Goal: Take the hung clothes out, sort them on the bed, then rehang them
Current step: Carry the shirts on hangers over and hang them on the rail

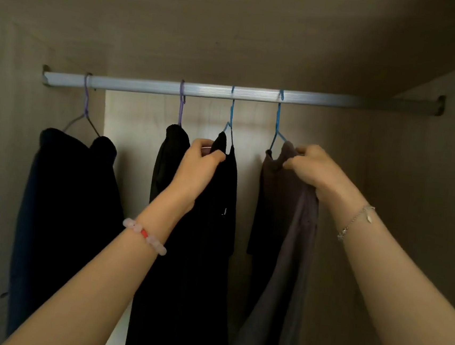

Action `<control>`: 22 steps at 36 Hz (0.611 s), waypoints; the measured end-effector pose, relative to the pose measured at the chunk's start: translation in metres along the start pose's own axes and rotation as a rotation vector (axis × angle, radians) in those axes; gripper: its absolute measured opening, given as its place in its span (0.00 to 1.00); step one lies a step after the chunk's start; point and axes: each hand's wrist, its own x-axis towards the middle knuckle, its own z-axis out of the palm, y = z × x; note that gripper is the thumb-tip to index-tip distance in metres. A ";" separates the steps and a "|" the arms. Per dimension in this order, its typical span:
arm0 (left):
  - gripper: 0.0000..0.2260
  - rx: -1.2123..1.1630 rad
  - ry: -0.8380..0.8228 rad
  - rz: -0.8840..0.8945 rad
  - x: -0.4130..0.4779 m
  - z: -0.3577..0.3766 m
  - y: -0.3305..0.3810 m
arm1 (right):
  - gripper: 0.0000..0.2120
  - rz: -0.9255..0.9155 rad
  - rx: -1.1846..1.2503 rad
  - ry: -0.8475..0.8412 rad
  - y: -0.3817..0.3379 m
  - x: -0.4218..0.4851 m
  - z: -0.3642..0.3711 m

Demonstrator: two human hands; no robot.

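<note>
Left fingers (206,144) pinch black garment (215,226) — right fingers (295,162), grey garment (285,219).

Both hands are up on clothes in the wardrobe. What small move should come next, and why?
Probably a short lift: raise the grey garment until the hook of its blue hanger clears the rail. The right hand grips that garment at its top, the left hand grips the black garment beside it, and both hangers hook over the rail, so pulling straight out would catch.
</note>
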 end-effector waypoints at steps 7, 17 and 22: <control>0.20 0.004 -0.077 -0.123 0.027 -0.007 0.017 | 0.12 0.029 -0.261 0.059 0.000 0.004 -0.008; 0.05 0.057 -0.203 -0.194 0.031 -0.002 0.021 | 0.16 -0.072 -0.683 0.228 -0.001 0.008 -0.012; 0.07 0.081 -0.191 -0.158 0.031 -0.001 0.020 | 0.10 -0.101 -0.862 0.365 0.005 0.012 -0.015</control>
